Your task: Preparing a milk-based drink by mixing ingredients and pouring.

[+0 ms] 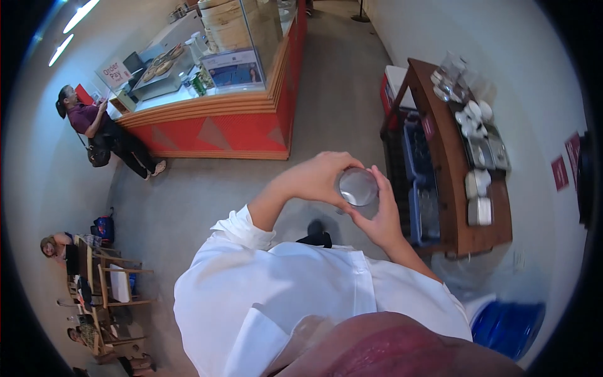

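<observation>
A clear round drinking glass point(358, 187) is held in front of my chest, its open rim facing up toward me. My left hand point(321, 179) curls round its left side, fingers over the far edge. On the right, my right hand point(382, 220) closes round the other side, with its thumb near the left thumb below the rim. Whether there is any liquid in the glass, I cannot tell. The glass's lower part is mostly hidden by my hands.
At my right stands a wooden side station point(461, 188) with glasses point(449, 78), white cups point(474, 116) and metal containers point(482, 151); blue bins point(424, 210) sit below. A blue water jug point(509, 327) is behind it. A red counter point(213, 135) lies ahead left, a person point(94, 125) beside it.
</observation>
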`<state>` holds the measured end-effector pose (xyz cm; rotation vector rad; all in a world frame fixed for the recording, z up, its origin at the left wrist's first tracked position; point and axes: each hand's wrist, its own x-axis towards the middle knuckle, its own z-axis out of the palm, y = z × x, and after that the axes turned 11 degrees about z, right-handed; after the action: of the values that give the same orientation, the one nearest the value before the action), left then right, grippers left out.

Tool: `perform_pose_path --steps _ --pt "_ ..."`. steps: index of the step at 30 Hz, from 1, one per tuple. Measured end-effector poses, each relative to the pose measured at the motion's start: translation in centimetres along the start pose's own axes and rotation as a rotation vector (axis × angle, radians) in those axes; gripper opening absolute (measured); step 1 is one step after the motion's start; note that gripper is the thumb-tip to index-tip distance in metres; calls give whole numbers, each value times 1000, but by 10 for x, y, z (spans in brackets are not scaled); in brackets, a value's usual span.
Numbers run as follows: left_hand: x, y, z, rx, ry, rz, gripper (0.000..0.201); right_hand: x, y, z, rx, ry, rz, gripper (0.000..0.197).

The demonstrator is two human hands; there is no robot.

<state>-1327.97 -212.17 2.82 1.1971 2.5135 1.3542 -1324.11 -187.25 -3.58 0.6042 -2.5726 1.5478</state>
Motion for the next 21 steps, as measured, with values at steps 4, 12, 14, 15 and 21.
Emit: perform_pose_path --steps 4,12,14,15,21 --pt "108 -132 -91 180 -59 39 89 173 79 37 101 81 15 112" --pt "360 -348 -242 163 -251 94 82 507 184 -22 9 -17 101 125" --pt "422 -406 -266 160 -258 103 83 581 211 -36 -41 4 162 127" --pt "453 -440 -281 156 -254 132 85 618 224 -39 -16 33 209 129" --pt "627 -629 -378 211 -217 141 92 882 381 -51 145 33 171 136"
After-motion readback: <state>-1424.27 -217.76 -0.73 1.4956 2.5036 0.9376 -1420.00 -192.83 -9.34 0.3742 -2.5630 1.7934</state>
